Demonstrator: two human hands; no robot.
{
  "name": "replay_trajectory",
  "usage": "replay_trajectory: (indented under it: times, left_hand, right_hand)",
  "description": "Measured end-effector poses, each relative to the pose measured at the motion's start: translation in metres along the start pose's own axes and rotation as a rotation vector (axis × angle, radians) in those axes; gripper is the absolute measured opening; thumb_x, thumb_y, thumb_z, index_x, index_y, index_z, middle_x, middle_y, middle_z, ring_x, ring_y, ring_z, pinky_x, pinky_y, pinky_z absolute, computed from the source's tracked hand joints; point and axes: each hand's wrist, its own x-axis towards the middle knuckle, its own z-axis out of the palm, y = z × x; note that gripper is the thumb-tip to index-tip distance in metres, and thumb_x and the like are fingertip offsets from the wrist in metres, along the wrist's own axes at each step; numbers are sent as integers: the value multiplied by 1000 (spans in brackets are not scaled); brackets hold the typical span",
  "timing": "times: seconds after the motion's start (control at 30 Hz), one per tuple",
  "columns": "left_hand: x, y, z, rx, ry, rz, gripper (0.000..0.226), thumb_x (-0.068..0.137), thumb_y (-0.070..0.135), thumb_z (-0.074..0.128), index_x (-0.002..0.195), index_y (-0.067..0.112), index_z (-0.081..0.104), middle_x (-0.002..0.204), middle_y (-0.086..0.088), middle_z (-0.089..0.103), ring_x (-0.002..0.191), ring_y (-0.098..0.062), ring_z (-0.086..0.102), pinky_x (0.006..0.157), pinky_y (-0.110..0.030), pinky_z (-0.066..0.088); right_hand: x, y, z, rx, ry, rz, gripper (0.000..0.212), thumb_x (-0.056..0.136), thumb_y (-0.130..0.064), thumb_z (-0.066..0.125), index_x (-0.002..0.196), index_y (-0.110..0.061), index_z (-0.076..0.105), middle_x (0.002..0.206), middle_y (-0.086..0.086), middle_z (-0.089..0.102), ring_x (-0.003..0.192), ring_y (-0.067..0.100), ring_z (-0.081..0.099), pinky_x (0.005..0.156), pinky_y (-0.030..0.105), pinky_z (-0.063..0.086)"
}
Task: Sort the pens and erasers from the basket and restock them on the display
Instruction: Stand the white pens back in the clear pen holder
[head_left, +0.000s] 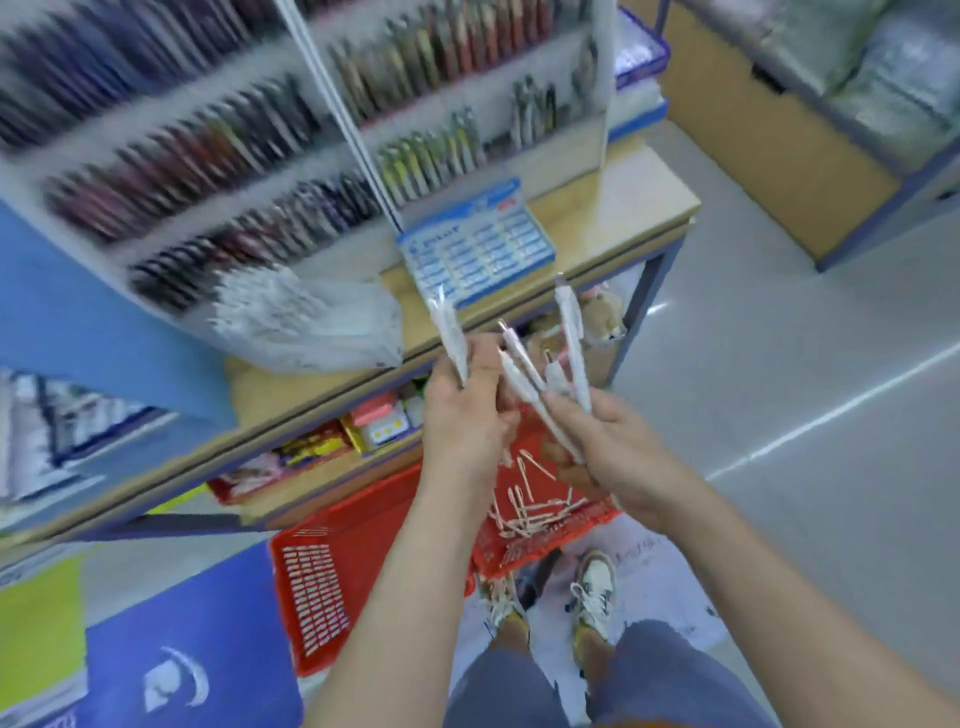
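The left hand (462, 415) had its grip clamped on one white pen (450, 332), the right hand (613, 447) on a fan of pens (574, 343), both above the red basket (322, 582); loose pens (530, 506) lay inside. Sorting seemed under way; next, each bundle would need its matching slot on the blurred display (208, 156).

Blue box (478, 244) on wooden shelf (641, 195)

A stationery shop. A white tiered display rack (208, 156) packed with rows of coloured pens (441, 47) stands on a wooden shelf (639, 208) beside a blue-and-white printed carton (478, 241). Packaged goods (374, 423) fill the shelf below. A red plastic shopping basket (322, 582) sits on the grey floor (779, 364), and plastic-wrapped stock (893, 78) lies across the aisle.
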Motion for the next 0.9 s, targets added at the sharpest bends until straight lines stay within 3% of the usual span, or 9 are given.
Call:
replay_trajectory:
  times: [0.1,0.2,0.27,0.33,0.47,0.57,0.67,0.8,0.9]
  left_hand:
    - [-11,27,-8,-186,25,-54,28,102,30,37,87,11,51,55,-5,44,38,-9,31,41,-20,22]
    - [-12,48,-24,-258,60,-54,32,101,34,38,82,13,53,61,-5,52,56,-20,47,58,-34,39]
    - [-8,58,-37,-239,98,-7,36,101,34,38,78,15,58,66,-4,59,68,-22,56,75,-45,47]
    - [-4,66,-50,-146,115,50,44,101,36,37,67,25,62,68,-1,61,72,-25,58,77,-49,47]
    - [4,79,-78,128,71,10,37,96,55,34,87,25,55,72,-22,55,54,-34,52,47,-41,45]
    - [14,86,-99,271,15,-44,59,84,70,39,120,24,48,109,-33,58,89,-49,62,72,-59,52]
    - [27,95,-117,269,-95,-8,49,95,53,38,126,16,42,87,-26,62,57,-29,63,51,-38,54]
    - [45,129,-140,108,-48,61,9,98,17,47,101,12,54,77,-6,58,60,-15,55,50,-25,47]
    - [56,154,-161,147,-45,72,13,94,8,52,90,11,64,73,-6,59,56,-12,53,50,-21,46]
  right_hand:
    - [0,-21,28,63,-86,-49,41,100,-44,33,84,-14,57,45,-11,40,37,4,21,36,13,14]
    - [7,-35,52,42,-98,-189,35,97,-42,38,79,-24,62,49,-11,43,41,6,34,36,19,27]
    - [17,-40,68,-74,-96,-264,30,97,-45,43,96,-31,69,75,-4,68,66,13,60,54,28,50]
    - [23,-44,87,-151,-105,-248,40,93,-51,47,118,-24,63,99,14,71,77,32,64,57,42,52]
    - [36,-46,122,-10,-129,-213,21,99,-34,46,101,-21,62,60,6,57,49,21,51,40,22,32]
    - [41,-48,142,32,-115,-195,15,97,-27,48,89,-20,57,51,0,44,40,13,40,39,19,26]
    - [49,-55,153,-9,-86,-219,17,96,-25,50,83,-15,53,54,4,41,39,11,36,38,18,25]
    - [62,-64,153,-147,-97,-238,19,97,-25,52,82,-14,54,57,2,45,42,11,36,38,18,28]
    - [74,-66,148,-187,-109,-207,17,96,-24,53,84,-12,54,56,-3,50,46,11,38,40,19,29]
